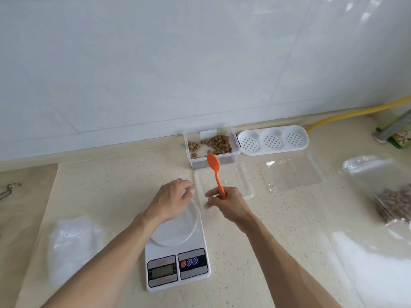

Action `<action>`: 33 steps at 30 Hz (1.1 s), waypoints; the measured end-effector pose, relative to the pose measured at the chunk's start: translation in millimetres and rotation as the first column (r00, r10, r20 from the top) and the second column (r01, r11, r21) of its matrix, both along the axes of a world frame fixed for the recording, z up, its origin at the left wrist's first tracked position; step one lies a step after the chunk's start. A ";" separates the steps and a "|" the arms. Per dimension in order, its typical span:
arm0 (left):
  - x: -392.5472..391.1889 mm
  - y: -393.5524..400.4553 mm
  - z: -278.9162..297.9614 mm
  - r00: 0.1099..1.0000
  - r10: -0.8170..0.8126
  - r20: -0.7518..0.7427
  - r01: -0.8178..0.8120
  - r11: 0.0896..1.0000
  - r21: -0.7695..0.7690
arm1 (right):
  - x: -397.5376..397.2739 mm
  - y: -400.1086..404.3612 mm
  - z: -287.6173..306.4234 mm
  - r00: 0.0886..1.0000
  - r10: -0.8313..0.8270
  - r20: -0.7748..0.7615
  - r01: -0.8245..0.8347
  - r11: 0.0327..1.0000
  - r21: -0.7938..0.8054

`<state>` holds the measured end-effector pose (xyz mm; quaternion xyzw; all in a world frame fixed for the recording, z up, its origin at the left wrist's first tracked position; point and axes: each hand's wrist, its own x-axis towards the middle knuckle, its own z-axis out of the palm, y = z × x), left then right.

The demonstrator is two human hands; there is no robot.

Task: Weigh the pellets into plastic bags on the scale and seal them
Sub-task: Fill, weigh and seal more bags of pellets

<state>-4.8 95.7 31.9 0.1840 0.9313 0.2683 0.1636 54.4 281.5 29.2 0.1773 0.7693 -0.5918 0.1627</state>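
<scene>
In the head view, a white kitchen scale sits on the pale speckled counter, its round weighing plate partly covered by the left hand. That hand hovers over the far edge of the plate with fingers curled, seemingly pinching a thin clear bag there, though the plastic is hard to make out. The right hand grips the handle of an orange spoon, bowl pointing away toward the wall. Beyond the spoon, a clear tub of brown pellets stands against the wall, with its clear lid lying flat just in front. Right of the tub lies a white perforated tray. An empty flat bag lies further right, and filled bags of pellets rest at the right edge. A pile of clear bags lies left of the scale.
</scene>
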 end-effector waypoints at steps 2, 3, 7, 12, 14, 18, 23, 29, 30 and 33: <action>-6.1 5.0 12.1 0.988 0.010 0.152 -0.027 0.994 0.110 | -2.6 3.5 14.7 1.000 0.000 -0.031 0.000 1.000 0.006; -9.5 5.7 18.2 0.980 0.010 0.197 -0.043 0.986 0.163 | -3.8 6.1 22.3 0.999 0.001 -0.037 -0.001 1.000 0.004; -25.1 1.1 39.7 0.953 -0.027 0.300 -0.094 0.920 0.379 | -5.5 10.8 48.8 0.998 0.048 -0.032 -0.051 0.994 -0.096; -32.6 4.7 60.6 0.938 -0.109 0.328 -0.066 0.875 0.480 | -12.4 0.2 73.4 0.989 0.144 0.022 -0.138 0.975 -0.173; -36.2 4.1 68.9 0.925 -0.162 0.343 -0.042 0.855 0.516 | -15.5 -4.8 81.5 0.989 0.145 0.015 -0.140 0.974 -0.178; -51.0 -17.5 81.6 0.891 -0.196 0.410 -0.052 0.853 0.519 | -19.3 -1.6 93.6 0.999 0.007 -0.042 -0.015 0.980 -0.196; -61.4 -40.3 86.1 0.917 -0.205 0.341 0.027 0.888 0.459 | -25.0 -7.4 102.2 0.999 0.015 -0.035 -0.021 0.984 -0.177; -57.2 -52.5 91.6 0.987 -0.080 0.141 0.002 0.877 0.481 | -30.5 -19.6 108.8 1.000 -0.016 -0.027 0.009 0.970 -0.244; -56.5 -53.7 91.0 0.993 -0.029 0.115 -0.030 0.874 0.485 | -30.9 -20.3 110.3 0.999 -0.031 -0.025 0.023 0.962 -0.273; -57.2 -58.4 84.9 0.995 0.056 0.082 -0.088 0.886 0.455 | -31.7 -21.8 114.4 1.000 -0.021 -0.008 0.017 0.951 -0.310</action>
